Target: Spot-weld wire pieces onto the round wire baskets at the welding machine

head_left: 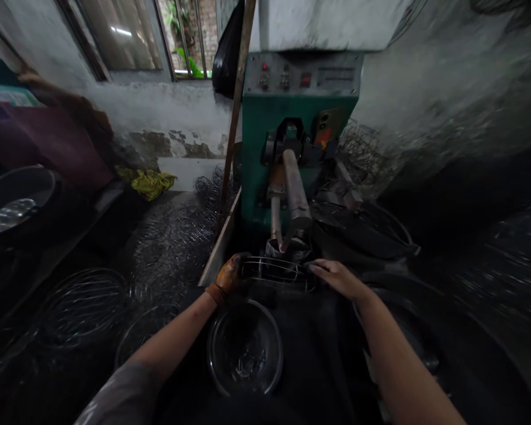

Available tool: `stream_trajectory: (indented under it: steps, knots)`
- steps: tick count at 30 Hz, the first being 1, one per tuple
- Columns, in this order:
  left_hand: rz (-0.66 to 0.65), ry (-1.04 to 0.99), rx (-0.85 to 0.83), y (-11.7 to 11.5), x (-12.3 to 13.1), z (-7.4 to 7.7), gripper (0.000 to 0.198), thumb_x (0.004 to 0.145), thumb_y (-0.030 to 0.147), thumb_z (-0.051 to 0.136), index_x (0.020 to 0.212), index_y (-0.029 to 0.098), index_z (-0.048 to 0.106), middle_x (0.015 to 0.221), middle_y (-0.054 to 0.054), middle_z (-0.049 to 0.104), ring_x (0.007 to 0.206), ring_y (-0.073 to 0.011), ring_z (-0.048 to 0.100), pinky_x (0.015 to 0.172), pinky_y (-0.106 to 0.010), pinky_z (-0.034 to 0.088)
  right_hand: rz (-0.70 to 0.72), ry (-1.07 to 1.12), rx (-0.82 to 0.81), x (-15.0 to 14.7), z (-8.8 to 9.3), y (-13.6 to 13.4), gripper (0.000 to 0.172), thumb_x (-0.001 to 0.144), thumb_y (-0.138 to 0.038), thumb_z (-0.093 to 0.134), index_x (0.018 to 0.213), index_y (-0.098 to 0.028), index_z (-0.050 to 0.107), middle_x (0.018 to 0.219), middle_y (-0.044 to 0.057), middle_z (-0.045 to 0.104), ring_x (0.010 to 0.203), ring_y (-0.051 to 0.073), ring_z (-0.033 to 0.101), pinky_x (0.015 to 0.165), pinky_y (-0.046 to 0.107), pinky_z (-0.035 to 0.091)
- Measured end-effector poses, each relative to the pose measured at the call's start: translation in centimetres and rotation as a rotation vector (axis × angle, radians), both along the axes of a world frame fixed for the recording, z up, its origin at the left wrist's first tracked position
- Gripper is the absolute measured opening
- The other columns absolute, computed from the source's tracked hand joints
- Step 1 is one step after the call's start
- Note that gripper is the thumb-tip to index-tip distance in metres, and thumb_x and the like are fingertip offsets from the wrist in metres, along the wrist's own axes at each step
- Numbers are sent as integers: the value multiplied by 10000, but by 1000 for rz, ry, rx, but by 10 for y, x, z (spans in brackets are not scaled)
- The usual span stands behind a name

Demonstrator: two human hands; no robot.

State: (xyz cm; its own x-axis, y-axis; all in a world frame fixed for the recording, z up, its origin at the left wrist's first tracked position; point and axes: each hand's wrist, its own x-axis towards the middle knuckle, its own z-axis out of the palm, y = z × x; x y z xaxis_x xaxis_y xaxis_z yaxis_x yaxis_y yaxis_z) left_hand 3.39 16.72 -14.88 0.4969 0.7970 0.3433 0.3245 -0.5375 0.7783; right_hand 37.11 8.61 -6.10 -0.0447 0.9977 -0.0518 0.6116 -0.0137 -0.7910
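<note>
My left hand (230,276), in an orange glove, grips the left side of a round wire frame (275,271). My bare right hand (337,276) holds the frame's right side with fingers curled on the rim. The frame lies flat under the grey metal arm (295,192) of a green machine (292,106). Just below my hands sits a shallow metal bowl (245,348) with small bits in it.
Piles of wire frames (84,307) cover the floor at left. More wire tangles (363,150) lie right of the machine. A wooden pole (236,100) leans by the machine. A yellow cloth (149,182) lies near the wall. A dark pan (13,200) sits far left.
</note>
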Motion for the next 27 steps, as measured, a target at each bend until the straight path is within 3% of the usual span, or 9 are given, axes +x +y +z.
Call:
stream_trajectory:
  steps: [4, 6, 9, 10, 13, 15, 17, 22, 27]
  knots:
    - [-95, 75, -9, -11, -23, 8, 796, 775, 421, 785, 1470, 177, 484, 1370, -156, 627, 1240, -309, 625, 1058, -478, 525, 129, -71, 15, -15, 7, -13, 412, 909, -573, 552, 857, -215, 748, 906, 66, 785, 858, 254, 716, 785, 356, 563]
    - [-174, 165, 96, -12, -25, 21, 857, 759, 483, 793, 1499, 183, 481, 1435, -168, 586, 1333, -341, 562, 1127, -500, 469, 181, -123, -9, -23, 9, -15, 391, 933, -539, 531, 853, -227, 752, 886, 56, 787, 848, 252, 720, 768, 347, 564]
    - [-306, 275, 280, -18, -15, 48, 783, 758, 530, 767, 1438, 191, 578, 1386, -165, 632, 1391, -383, 507, 1168, -528, 408, 244, -185, -15, -32, 12, -12, 328, 944, -461, 533, 876, -233, 760, 888, 51, 794, 839, 248, 725, 768, 338, 557]
    - [-329, 285, 309, -21, -10, 56, 722, 782, 537, 740, 1399, 184, 616, 1339, -164, 662, 1352, -381, 544, 1144, -517, 428, 261, -212, -15, -35, 13, -11, 307, 943, -436, 540, 881, -235, 763, 895, 52, 796, 841, 247, 728, 775, 335, 554]
    - [-436, 230, 233, -31, 7, 72, 430, 901, 512, 618, 1137, 178, 752, 997, -97, 763, 962, -269, 722, 911, -365, 545, 288, -297, -28, -42, 14, -8, 262, 934, -384, 564, 864, -238, 770, 901, 60, 798, 847, 248, 738, 776, 319, 543]
    - [-461, 205, 148, -35, 13, 74, 394, 929, 514, 584, 1018, 182, 776, 843, -62, 746, 788, -215, 708, 777, -301, 540, 280, -312, -28, -45, 15, -7, 249, 932, -370, 576, 849, -238, 770, 895, 60, 797, 844, 246, 740, 769, 310, 539]
    - [-451, 199, 106, -35, 14, 72, 391, 935, 512, 574, 968, 181, 780, 800, -54, 734, 737, -198, 690, 728, -281, 529, 261, -301, -18, -47, 15, -8, 253, 934, -372, 575, 834, -236, 764, 876, 55, 796, 821, 238, 736, 753, 303, 536]
    - [-430, 164, 23, -26, 13, 69, 332, 917, 479, 618, 967, 193, 779, 851, -50, 755, 785, -198, 711, 764, -277, 544, 151, -322, 27, -45, 16, -9, 282, 945, -383, 537, 845, -234, 754, 844, 57, 791, 805, 240, 741, 731, 311, 540]
    - [-394, 167, -42, -18, 14, 76, 328, 913, 461, 628, 961, 178, 787, 841, -58, 758, 800, -211, 715, 783, -292, 554, -61, -266, 215, -36, 18, -16, 291, 916, -394, 559, 967, -217, 783, 1056, 107, 800, 1013, 292, 745, 911, 379, 571]
